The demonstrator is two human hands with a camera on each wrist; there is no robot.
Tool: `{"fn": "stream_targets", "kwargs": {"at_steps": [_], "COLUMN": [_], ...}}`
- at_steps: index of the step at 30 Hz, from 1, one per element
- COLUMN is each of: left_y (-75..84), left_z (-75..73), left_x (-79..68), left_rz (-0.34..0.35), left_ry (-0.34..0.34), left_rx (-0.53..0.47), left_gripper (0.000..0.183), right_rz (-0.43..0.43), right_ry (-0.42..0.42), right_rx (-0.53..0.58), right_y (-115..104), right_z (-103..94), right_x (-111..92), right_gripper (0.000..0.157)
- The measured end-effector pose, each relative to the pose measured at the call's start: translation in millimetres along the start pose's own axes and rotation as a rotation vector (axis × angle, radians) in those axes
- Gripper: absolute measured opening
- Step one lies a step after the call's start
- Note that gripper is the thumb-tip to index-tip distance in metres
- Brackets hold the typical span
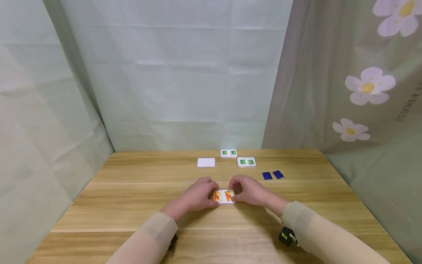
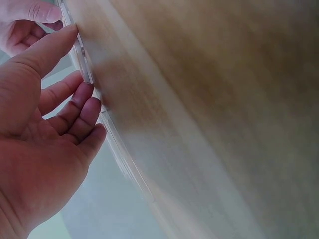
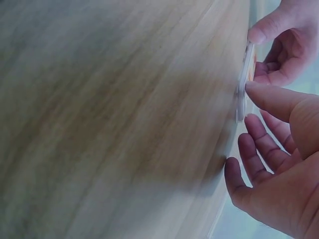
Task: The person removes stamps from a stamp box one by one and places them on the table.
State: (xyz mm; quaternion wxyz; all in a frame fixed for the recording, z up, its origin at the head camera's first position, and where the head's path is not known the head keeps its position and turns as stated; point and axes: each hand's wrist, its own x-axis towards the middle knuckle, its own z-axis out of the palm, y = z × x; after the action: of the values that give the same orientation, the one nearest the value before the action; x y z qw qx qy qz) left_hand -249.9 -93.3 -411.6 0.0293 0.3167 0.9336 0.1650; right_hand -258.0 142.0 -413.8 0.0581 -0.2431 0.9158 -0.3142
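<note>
A small flat white case (image 1: 223, 201) with two orange-and-yellow pictures lies near the middle of the table. My left hand (image 1: 199, 194) holds its left end, and my right hand (image 1: 251, 191) holds the right end, thumbs toward the near edge and fingers toward the far one. From the left wrist view, the left hand (image 2: 55, 104) has its thumb at the case's edge. The right wrist view shows the right thumb (image 3: 271, 99) against the rim of the case (image 3: 243, 84). Beside the left fingers lies a thin clear plastic piece (image 2: 124, 154), partly hidden.
Farther back lie a plain white case (image 1: 206, 162) and two white cases with green squares, one behind (image 1: 229, 153) and one to the right (image 1: 246, 161). Two dark blue squares (image 1: 267, 176) (image 1: 278, 174) lie right of my right hand. Curtains surround the wooden table (image 1: 132, 205).
</note>
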Motion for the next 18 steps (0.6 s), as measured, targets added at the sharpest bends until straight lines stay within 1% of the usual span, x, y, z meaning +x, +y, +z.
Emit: {"fn": "stream_targets", "kwargs": {"at_steps": [6, 13, 15, 18], "left_y": [-1.3, -3.9, -3.8, -3.0], "left_z": [0.0, 2.4, 2.5, 2.2], "left_x": [-0.5, -0.3, 0.3, 1.0], "left_rz": [0.001, -0.011, -0.012, -0.011], "left_ry": [0.007, 0.013, 0.01, 0.007], "left_rx": [-0.009, -0.001, -0.002, -0.007], "left_gripper": [0.049, 0.049, 0.05, 0.049], "right_rz": [0.005, 0.023, 0.038, 0.054], "right_ry": [-0.001, -0.006, -0.008, -0.007], "right_rx": [0.02, -0.017, -0.024, -0.043], "right_y": [-1.0, -0.8, -0.2, 1.4], "right_z": [0.8, 0.4, -0.7, -2.2], "right_x": [0.3, 3.5, 4.1, 4.1], "right_gripper": [0.031, 0.043, 0.042, 0.037]}}
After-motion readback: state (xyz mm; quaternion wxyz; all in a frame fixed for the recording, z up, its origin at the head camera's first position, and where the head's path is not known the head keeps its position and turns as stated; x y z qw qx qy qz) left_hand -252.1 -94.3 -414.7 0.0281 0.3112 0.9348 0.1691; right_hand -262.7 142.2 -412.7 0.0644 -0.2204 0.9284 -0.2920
